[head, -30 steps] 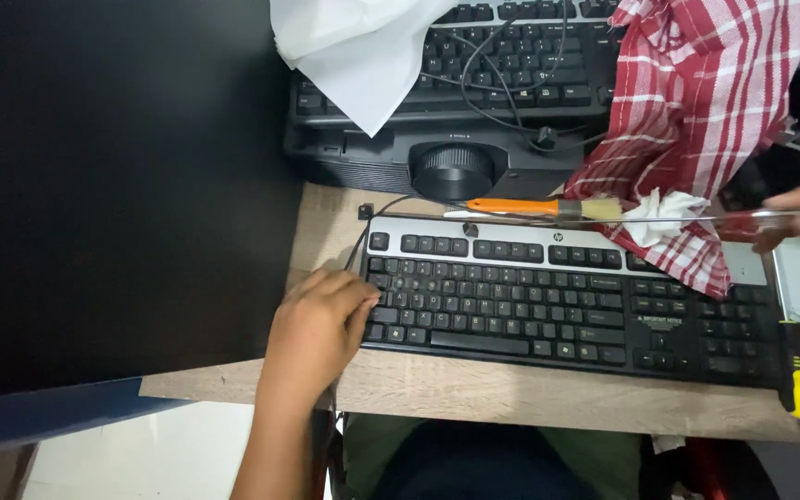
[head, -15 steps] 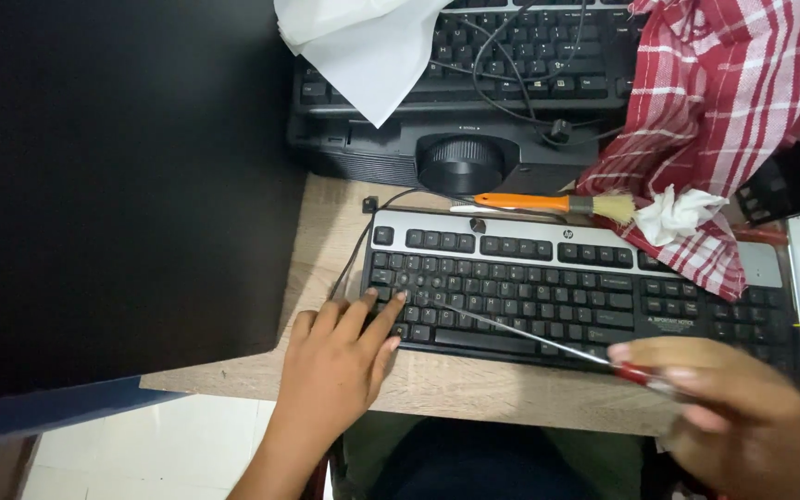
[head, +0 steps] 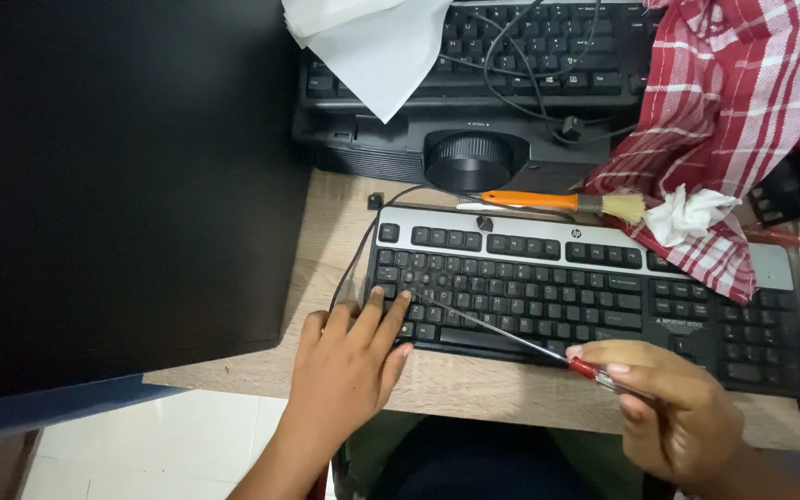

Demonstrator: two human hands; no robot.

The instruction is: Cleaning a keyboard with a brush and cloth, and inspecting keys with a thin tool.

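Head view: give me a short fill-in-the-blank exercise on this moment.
1. The right hand holds a long thin ____ with a red handle.
2. The left hand rests on the black ____.
3. The brush behind it has an ____ handle.
4. The checked cloth is white and ____.

Missing words: screwdriver; keyboard; orange; red

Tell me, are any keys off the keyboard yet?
None look off. Left hand rests on the keyboard corner; right hand holds a red-handled screwdriver, its tip among the left keys. The orange brush lies unused behind.
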